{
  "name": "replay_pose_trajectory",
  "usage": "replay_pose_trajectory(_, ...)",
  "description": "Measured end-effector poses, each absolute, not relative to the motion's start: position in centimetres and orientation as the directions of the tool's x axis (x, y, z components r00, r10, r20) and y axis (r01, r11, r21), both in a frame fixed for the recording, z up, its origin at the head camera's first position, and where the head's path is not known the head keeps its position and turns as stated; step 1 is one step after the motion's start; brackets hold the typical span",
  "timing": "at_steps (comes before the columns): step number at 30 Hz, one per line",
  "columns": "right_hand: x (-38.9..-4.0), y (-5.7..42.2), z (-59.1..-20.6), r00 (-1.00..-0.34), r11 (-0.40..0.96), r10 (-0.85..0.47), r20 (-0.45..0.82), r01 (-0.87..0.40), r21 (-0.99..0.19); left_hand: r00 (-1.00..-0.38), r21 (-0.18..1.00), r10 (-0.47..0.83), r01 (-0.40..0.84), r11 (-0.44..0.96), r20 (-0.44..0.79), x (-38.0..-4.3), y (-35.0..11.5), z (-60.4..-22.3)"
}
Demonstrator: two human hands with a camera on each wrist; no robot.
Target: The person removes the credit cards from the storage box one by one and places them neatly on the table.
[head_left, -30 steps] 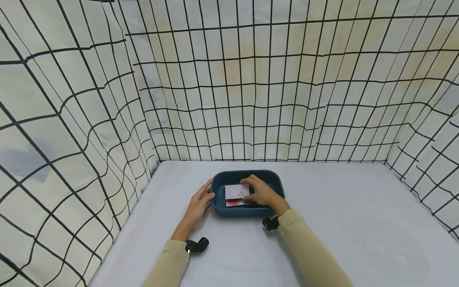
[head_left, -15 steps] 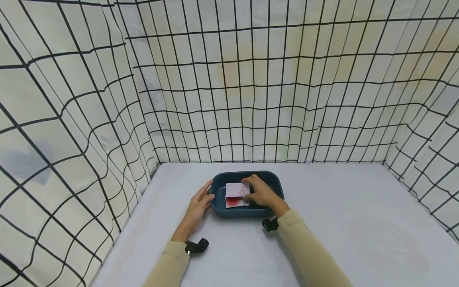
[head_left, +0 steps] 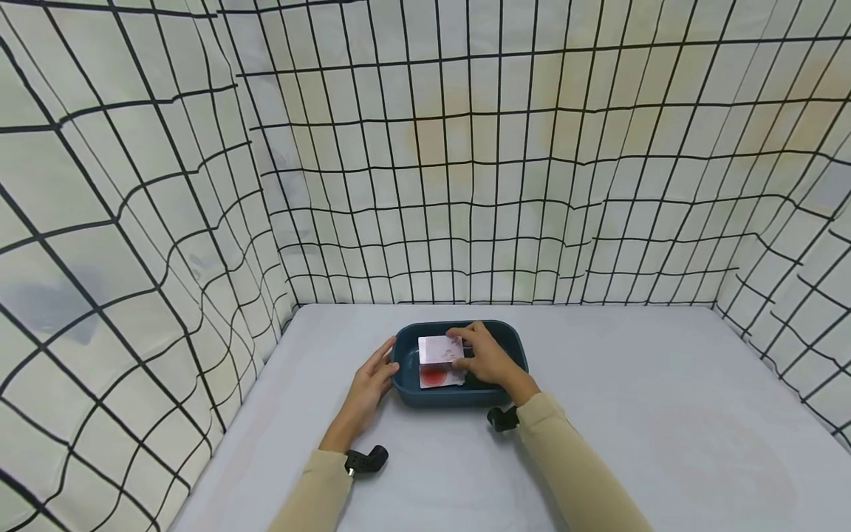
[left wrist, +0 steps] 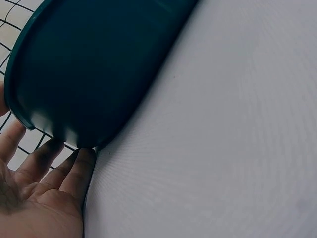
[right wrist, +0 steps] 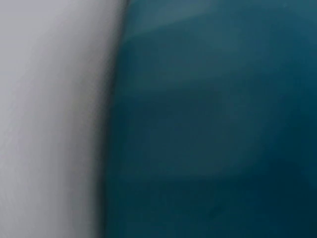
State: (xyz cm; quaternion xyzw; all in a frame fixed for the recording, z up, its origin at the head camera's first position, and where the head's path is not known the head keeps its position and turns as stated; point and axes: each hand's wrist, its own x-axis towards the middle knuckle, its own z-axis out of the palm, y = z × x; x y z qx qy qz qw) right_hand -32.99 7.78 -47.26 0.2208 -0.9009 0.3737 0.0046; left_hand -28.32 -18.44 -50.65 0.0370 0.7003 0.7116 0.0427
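Observation:
A dark teal rectangular basin (head_left: 414, 396) with rounded corners sits on the white table. Inside it, my right hand (head_left: 488, 360) pinches a small pale pink box (head_left: 439, 349) at its right end, thumb on the near side and fingers on the far side. Just in front of the box, a whitish card-like piece with a red round patch (head_left: 433, 377) shows. My left hand (head_left: 368, 382) rests against the basin's left end, its fingers spread along the outer wall; the left wrist view shows the fingertips on the wall (left wrist: 84, 99). The basin's side (right wrist: 198, 139) fills most of the right wrist view and hides the right hand there.
The white-covered table (head_left: 631, 414) stretches out on both sides of the basin. A black grid net over white cloth (head_left: 505, 177) stands behind the table and along its left and right sides. Each wrist wears a small black camera (head_left: 368, 459).
The pale pink box has risen and tipped slightly in my right hand, so its front side and more of the red-patched piece show. My left hand stays at the basin's end.

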Motion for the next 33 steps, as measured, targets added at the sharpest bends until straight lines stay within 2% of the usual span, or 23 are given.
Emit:
replay_pose_trajectory(14,-33.3,7.6,-47.2,-0.903,0.637,-0.364,0.227,-0.419,-0.647,-0.993,1.000,0.114,-0.009,-0.011,-0.008,-28.4,-18.6,-50.8)
replay_pose_trajectory(23,-33.3,7.8,-46.9,-0.906,0.586,-0.350,0.238,-0.409,-0.699,-0.993,1.000,0.120,-0.004,-0.015,-0.002,-28.6,-18.5,-50.7)
replay_pose_trajectory(33,-32.6,8.4,-46.0,-0.912,0.584,-0.332,0.241,-0.400,-0.706,-0.992,1.000,0.125,0.012,-0.013,0.014,-28.6,-18.4,-50.9)
